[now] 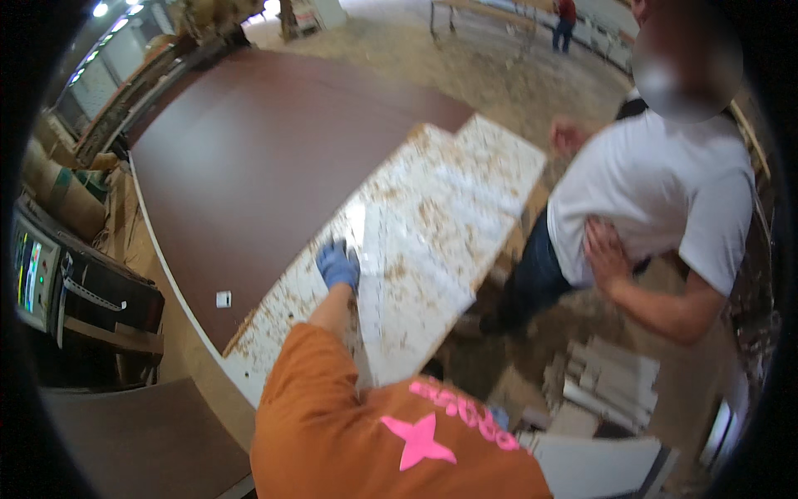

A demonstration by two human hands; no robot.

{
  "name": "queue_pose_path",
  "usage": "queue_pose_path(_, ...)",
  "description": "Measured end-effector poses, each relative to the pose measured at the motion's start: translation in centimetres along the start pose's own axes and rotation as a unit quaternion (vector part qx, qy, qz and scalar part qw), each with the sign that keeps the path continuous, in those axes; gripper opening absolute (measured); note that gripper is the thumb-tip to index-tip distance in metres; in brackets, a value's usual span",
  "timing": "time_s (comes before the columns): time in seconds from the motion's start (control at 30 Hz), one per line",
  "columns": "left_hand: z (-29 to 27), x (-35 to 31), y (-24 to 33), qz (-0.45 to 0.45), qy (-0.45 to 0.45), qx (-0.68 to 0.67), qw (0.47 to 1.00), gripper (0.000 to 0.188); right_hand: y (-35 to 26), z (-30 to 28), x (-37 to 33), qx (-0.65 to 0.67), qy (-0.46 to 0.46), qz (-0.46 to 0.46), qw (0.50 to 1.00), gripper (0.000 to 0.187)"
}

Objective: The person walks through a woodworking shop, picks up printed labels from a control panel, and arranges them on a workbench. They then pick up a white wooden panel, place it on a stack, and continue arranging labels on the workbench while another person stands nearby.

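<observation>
My left hand (339, 264), in a blue glove with dark fingertips, rests on the white tabletop (490, 158), fingers stretched forward. It lies just beside the edge of a large brown panel (266, 141) and appears to hold nothing. Wood shavings (432, 216) are strewn over the white surface around it. Past the lower edge of my orange shirt, a small patch of blue glove appears to be my right hand (499, 417); its fingers are hidden by the shirt. A small white label (223, 299) sits on the brown panel near its left corner.
A person (648, 191) in a white shirt stands close on the right, one hand at their waist. Pale offcut strips (607, 382) lie piled at lower right. A screen on a console (37, 274) stands at left. Machinery (158, 91) spans the panel's far left end.
</observation>
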State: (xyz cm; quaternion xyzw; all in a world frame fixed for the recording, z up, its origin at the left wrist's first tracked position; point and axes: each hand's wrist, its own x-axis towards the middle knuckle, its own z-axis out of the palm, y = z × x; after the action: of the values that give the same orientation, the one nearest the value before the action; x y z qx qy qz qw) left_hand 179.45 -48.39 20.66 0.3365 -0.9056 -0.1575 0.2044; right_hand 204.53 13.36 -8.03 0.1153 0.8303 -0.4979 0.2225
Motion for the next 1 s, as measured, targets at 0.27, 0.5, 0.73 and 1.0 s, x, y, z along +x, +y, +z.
queue_pose_path(0.27, -0.1, 1.0, -0.5, -0.003, -0.007, 0.027, 1.0, 0.039, -12.1, -1.5, -4.7, -0.011, 0.086, 0.082, 0.993, 0.039)
queue_pose_path(0.5, 2.9, 3.1, 3.2, 0.069, -0.026, -0.096, 0.993, 0.042, -9.9, -3.1, -4.9, 0.019, 0.08, 0.111, 0.99, 0.036)
queue_pose_path(0.73, 5.0, 2.7, 15.2, 0.211, -0.162, -0.058, 0.962, 0.055, -11.2, -5.4, -4.5, -0.07, -0.018, 0.095, 0.993, 0.026)
queue_pose_path(1.0, 10.1, 2.5, 22.0, 0.177, -0.169, -0.053, 0.968, 0.059, -10.8, -7.1, -7.1, -0.067, -0.048, 0.233, 0.969, 0.04)
